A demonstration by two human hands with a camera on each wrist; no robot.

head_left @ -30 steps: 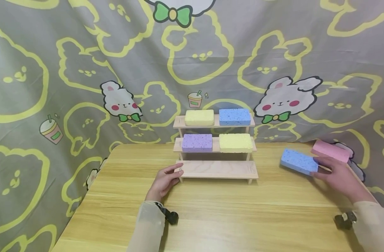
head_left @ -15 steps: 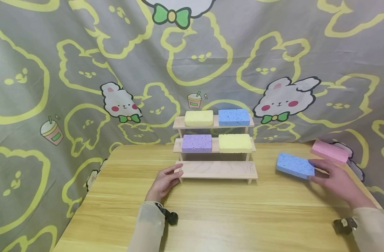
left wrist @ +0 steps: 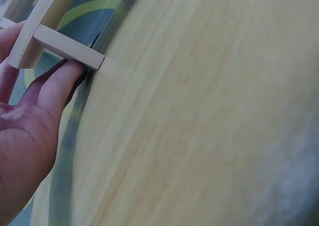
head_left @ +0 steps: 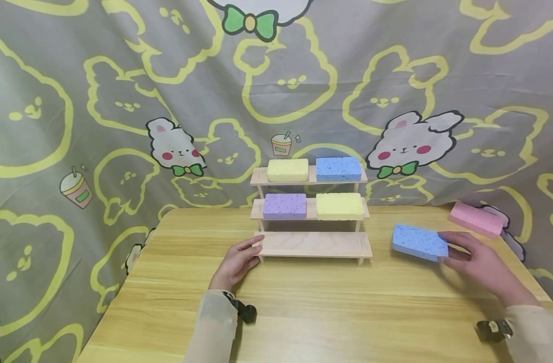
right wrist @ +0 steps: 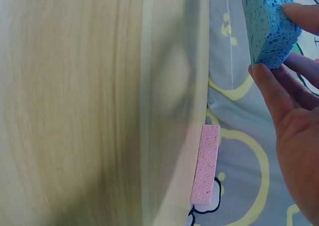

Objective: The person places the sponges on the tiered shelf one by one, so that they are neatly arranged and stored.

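Note:
My right hand pinches one end of a blue sponge and holds it in the air to the right of a three-tier wooden shelf. In the right wrist view, thumb and fingertips press the sponge's end. At the shelf's lowest tier, my left hand grips the left end, with fingers on its top and edge. The left wrist view has this hand around the tier's end beside a leg. No sponge lies on the lowest tier.
On the middle tier lie a purple sponge and a yellow one. The top tier bears a yellow sponge and a blue one. A pink sponge lies at the table's back right edge, before a patterned curtain.
The right hand has carried the blue sponge left and slightly toward the front, nearer the shelf. My left hand keeps its place on the lowest tier.

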